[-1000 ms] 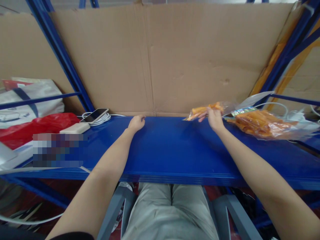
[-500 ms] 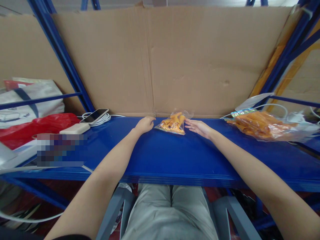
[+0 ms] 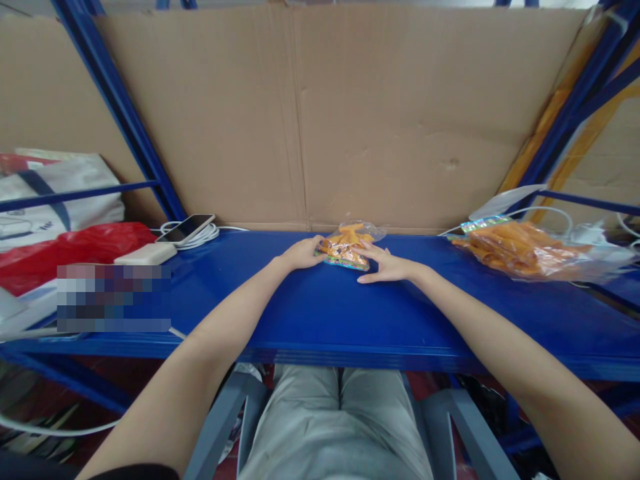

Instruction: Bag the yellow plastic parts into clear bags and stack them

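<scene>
A small clear plastic bag (image 3: 346, 248) of orange tube-like pieces lies near the back of the blue shelf (image 3: 340, 313), with a coloured printed strip along its near edge. My left hand (image 3: 304, 253) closes its fingers on the bag's left edge. From the other side my right hand (image 3: 387, 264) reaches in, fingers spread, thumb apart, its fingertips touching the bag's right part. The exact contact of the left fingertips is partly hidden.
At the right lies a larger clear bag (image 3: 525, 248) of similar orange pieces. A phone (image 3: 186, 230) rests on a coiled white cable (image 3: 205, 236) at the left, near a white block (image 3: 146, 254) and a red plastic bag (image 3: 100, 240). Cardboard (image 3: 380, 120) stands behind.
My left hand has moved right and taken hold of the bag's left edge. My right hand has come left and nearer, onto the bag, its thumb spreading. The bag's printed strip now shows more.
</scene>
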Motion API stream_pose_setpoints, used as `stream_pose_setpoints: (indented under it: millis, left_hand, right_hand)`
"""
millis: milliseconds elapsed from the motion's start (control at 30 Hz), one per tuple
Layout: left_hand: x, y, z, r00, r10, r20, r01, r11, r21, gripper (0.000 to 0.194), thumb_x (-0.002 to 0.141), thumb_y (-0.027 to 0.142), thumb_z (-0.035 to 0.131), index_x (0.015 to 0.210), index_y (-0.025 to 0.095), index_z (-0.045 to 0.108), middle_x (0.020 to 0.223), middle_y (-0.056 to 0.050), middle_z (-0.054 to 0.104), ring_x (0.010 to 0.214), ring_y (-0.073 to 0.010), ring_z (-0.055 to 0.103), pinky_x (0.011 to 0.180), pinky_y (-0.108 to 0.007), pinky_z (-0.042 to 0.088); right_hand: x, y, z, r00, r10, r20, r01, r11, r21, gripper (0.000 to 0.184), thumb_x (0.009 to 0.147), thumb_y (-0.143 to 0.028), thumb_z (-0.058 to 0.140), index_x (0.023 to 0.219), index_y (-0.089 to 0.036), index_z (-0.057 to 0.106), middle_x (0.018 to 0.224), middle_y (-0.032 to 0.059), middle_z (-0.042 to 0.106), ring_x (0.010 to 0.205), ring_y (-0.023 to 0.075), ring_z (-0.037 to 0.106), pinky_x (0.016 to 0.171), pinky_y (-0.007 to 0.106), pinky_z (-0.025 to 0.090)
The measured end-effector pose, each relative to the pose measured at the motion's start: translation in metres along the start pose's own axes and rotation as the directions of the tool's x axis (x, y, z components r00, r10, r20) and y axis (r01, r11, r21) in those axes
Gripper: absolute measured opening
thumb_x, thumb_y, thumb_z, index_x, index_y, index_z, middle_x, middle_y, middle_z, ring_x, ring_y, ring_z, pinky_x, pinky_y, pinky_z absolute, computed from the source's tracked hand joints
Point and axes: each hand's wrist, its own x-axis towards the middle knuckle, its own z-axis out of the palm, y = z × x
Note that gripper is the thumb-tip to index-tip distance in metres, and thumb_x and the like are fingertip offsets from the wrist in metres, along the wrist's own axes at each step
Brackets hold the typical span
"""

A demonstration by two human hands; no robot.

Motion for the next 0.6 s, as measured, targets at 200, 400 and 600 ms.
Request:
stream_pose_setpoints:
  millis: [200, 400, 600]
  left_hand:
    - [-0.003, 0.004, 0.002, 1.000, 0.024, -0.012, -0.025, 0.999, -0.033, 0.068, 0.079, 0.049, 0.063, 0.135, 0.016, 0.046, 0.128, -0.014, 0.064, 0.116, -0.0269, 0.062, 0.093, -0.034, 0.050]
    - [-0.003, 0.009, 0.003, 0.993, 0.119, -0.025, -0.118, 0.993, 0.030, 0.070, 0.080, 0.050, 0.062, 0.140, 0.018, 0.046, 0.137, -0.011, 0.058, 0.123, -0.0263, 0.057, 0.101, -0.034, 0.045]
    - [0.003, 0.011, 0.005, 0.983, 0.172, -0.072, -0.157, 0.972, 0.174, 0.025, 0.087, 0.025, 0.052, 0.100, 0.023, 0.073, 0.115, -0.004, 0.070, 0.106, -0.0209, 0.065, 0.093, -0.032, 0.050]
  right_hand:
    - [0.002, -0.009, 0.000, 0.994, 0.015, -0.109, -0.034, 0.983, -0.179, 0.059, 0.087, -0.038, 0.061, 0.144, -0.034, 0.046, 0.157, 0.0119, 0.031, 0.143, 0.0396, 0.028, 0.104, 0.077, 0.017]
    - [-0.003, -0.007, -0.007, 0.967, 0.008, -0.256, -0.100, 0.931, -0.351, 0.039, 0.092, -0.026, 0.051, 0.128, -0.035, 0.063, 0.148, 0.0071, 0.048, 0.136, 0.0341, 0.043, 0.107, 0.075, 0.018]
    - [-0.002, -0.008, -0.013, 0.938, -0.001, -0.346, -0.148, 0.903, -0.403, 0.037, 0.089, -0.015, 0.045, 0.108, -0.023, 0.076, 0.136, 0.0107, 0.059, 0.124, 0.0330, 0.054, 0.109, 0.061, 0.031]
